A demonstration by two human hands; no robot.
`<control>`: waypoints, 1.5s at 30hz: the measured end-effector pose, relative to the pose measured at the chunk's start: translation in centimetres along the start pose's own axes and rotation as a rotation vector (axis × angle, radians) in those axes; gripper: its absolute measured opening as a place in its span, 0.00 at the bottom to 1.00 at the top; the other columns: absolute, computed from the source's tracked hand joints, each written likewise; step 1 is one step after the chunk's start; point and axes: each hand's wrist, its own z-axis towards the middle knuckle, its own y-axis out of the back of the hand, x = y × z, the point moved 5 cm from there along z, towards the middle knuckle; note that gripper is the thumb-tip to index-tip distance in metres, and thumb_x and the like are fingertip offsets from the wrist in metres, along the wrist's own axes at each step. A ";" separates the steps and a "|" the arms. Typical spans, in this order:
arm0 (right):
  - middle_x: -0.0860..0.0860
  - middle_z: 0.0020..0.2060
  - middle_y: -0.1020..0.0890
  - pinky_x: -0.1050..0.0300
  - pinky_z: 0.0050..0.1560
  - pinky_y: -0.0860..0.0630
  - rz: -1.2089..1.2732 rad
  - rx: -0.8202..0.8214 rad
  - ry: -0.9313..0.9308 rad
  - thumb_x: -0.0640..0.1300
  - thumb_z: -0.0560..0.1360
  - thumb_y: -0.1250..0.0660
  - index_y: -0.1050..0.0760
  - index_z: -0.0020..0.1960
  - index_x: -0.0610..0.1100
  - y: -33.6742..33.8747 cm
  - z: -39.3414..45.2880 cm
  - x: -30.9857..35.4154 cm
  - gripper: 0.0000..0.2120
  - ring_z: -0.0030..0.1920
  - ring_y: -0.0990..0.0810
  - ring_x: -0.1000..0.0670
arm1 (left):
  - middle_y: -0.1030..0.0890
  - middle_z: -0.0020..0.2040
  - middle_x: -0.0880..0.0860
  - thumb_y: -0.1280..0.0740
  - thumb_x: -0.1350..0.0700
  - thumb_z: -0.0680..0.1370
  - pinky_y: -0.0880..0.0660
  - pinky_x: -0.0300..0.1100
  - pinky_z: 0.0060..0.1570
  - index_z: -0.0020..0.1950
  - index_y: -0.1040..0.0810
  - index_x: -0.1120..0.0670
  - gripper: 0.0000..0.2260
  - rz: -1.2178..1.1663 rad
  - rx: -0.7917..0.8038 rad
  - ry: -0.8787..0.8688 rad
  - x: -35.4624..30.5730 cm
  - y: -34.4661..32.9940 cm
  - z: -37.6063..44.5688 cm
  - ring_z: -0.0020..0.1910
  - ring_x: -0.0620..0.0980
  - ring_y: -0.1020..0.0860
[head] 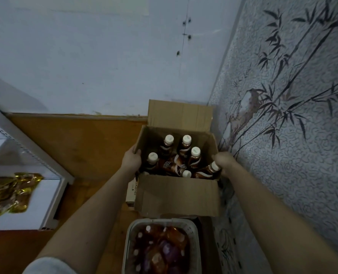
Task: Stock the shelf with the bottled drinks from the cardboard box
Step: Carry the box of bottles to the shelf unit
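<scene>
The cardboard box (pixel 177 194) is showing plain brown corrugated paperboard, matt and slightly creased. The bottles (pixel 193 161) inside it are looking like glossy plastic, with smooth white caps. At 6 o'clock the basket (pixel 127 244) is showing pale perforated plastic. At 9 o'clock the shelf (pixel 51 196) is showing smooth white board, and the wrappers (pixel 7 192) on it are gleaming like gold foil. The floor (pixel 79 143) is looking like smooth brown wood.

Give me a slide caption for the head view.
Both hands, left hand and right hand, grip the cardboard box of bottles.
</scene>
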 end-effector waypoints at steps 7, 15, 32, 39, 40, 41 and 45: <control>0.47 0.29 0.28 0.57 0.33 0.33 -0.078 -0.030 0.175 0.30 0.74 0.40 0.32 0.29 0.41 -0.8 -1.2 1.3 0.16 0.35 0.28 0.47 | 0.23 0.62 0.58 0.46 0.58 0.83 0.26 0.57 0.62 0.72 0.31 0.54 0.17 -0.080 0.014 0.020 0.7 3.0 -1.3 0.62 0.59 0.24; 0.45 0.32 0.28 0.53 0.38 0.32 -0.202 0.075 0.284 0.31 0.75 0.40 0.34 0.30 0.43 -6.1 -6.1 5.2 0.16 0.39 0.27 0.46 | 0.23 0.63 0.59 0.45 0.58 0.83 0.27 0.59 0.63 0.72 0.31 0.54 0.17 -0.222 -0.143 0.053 2.9 10.8 -5.6 0.63 0.61 0.25; 0.43 0.34 0.28 0.50 0.38 0.37 -0.590 0.426 0.532 0.34 0.77 0.40 0.35 0.33 0.40 -44.1 -29.6 5.6 0.14 0.38 0.30 0.45 | 0.23 0.62 0.66 0.46 0.59 0.84 0.29 0.59 0.62 0.71 0.30 0.56 0.16 -0.468 -0.626 0.128 21.5 47.4 -22.0 0.63 0.67 0.27; 0.41 0.40 0.24 0.49 0.42 0.30 -0.656 0.656 0.604 0.34 0.76 0.39 0.29 0.40 0.38 -64.0 -41.6 2.2 0.06 0.47 0.22 0.41 | 0.22 0.63 0.60 0.45 0.62 0.83 0.25 0.51 0.58 0.72 0.31 0.58 0.17 -0.518 -0.826 0.179 32.4 64.1 -28.8 0.60 0.60 0.23; 0.41 0.41 0.24 0.50 0.42 0.30 -0.687 0.693 0.625 0.34 0.76 0.39 0.29 0.42 0.37 -67.1 -43.3 2.0 0.05 0.48 0.22 0.40 | 0.23 0.63 0.60 0.45 0.62 0.83 0.25 0.52 0.59 0.72 0.30 0.58 0.17 -0.541 -0.849 0.186 33.9 66.3 -29.5 0.60 0.60 0.23; 0.41 0.40 0.24 0.50 0.42 0.30 -0.728 0.720 0.645 0.34 0.76 0.40 0.29 0.41 0.37 -70.1 -44.7 1.8 0.06 0.48 0.22 0.40 | 0.23 0.64 0.60 0.45 0.62 0.83 0.25 0.53 0.60 0.72 0.30 0.57 0.17 -0.571 -0.870 0.197 35.5 68.3 -30.1 0.61 0.61 0.23; 0.47 0.35 0.29 0.50 0.45 0.28 -0.808 0.826 0.696 0.35 0.75 0.39 0.33 0.37 0.44 -81.4 -50.8 1.9 0.09 0.45 0.27 0.44 | 0.21 0.59 0.62 0.45 0.60 0.83 0.24 0.53 0.54 0.71 0.30 0.58 0.17 -0.687 -0.985 0.257 41.5 75.6 -32.3 0.58 0.63 0.22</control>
